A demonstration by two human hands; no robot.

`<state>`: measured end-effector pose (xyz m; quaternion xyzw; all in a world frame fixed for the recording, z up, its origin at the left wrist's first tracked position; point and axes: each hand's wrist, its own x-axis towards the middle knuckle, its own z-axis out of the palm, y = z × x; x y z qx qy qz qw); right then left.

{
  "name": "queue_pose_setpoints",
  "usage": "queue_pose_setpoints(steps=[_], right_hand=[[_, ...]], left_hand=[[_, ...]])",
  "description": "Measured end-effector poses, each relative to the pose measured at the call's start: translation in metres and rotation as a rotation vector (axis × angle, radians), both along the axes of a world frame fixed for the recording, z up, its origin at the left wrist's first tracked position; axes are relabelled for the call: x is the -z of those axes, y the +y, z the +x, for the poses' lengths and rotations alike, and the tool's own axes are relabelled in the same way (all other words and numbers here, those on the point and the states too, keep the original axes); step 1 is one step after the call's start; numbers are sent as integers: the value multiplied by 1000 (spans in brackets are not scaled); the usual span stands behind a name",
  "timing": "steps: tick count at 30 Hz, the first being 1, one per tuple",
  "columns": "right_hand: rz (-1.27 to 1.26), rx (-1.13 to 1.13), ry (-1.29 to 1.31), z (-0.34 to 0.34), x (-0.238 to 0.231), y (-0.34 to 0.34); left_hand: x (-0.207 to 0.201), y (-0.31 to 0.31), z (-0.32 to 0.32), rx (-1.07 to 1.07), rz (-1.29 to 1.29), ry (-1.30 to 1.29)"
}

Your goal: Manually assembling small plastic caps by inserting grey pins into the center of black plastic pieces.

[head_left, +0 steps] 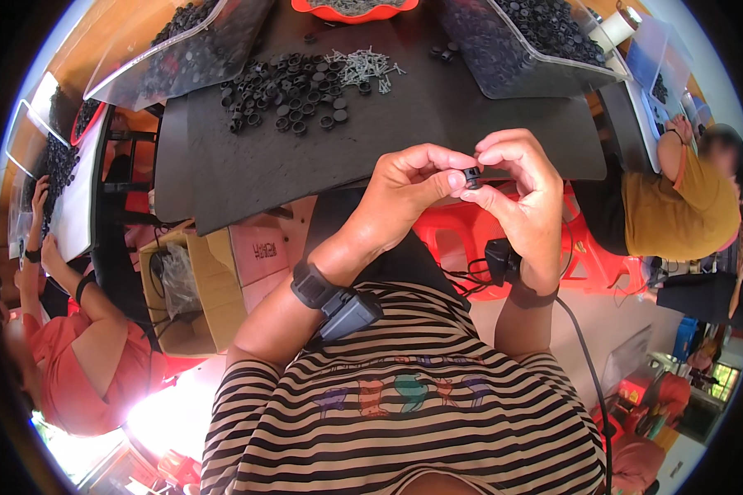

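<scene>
Two bare hands meet in front of the striped shirt, both closed on one small black part (471, 176). The left hand (413, 186) pinches it between thumb and bent forefinger, its other fingers curled behind. From the other side, the right hand (527, 181) brings thumb and fingertips to it, the fingers arched high and a gap showing between thumb and forefinger. The left forearm slants inward from the lower left; the right one stands nearly upright, its elbow bent. Dark straps with boxy devices circle both wrists.

The part is held by the near edge of the dark surface (404, 132), as I see it. Farther back lies a loose heap of black parts (281, 95), with a pile of silvery screws (363, 68) touching its right side. Clear bins of black pieces flank these, and a red bowl (355, 11) sits beyond. Other people sit to either side, one in red, one in mustard.
</scene>
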<state>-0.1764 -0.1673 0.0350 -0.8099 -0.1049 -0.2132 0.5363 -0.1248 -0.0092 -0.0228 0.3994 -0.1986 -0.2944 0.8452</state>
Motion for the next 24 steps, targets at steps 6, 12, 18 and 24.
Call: queue_pose_setpoints(steps=[6,12,18,24], right_hand=[[221,-114,180,-4,-1,0],[118,-133,133,-2,3,-3],[143,-155,90,-2,8,2],[173,-169,63,-2,16,6]], left_hand=[[1,1,0,2,4,-40],[-5,6,-2,8,57,-42],[-4,9,-5,-9,20,-36],[-4,14,-8,-25,38,-6]])
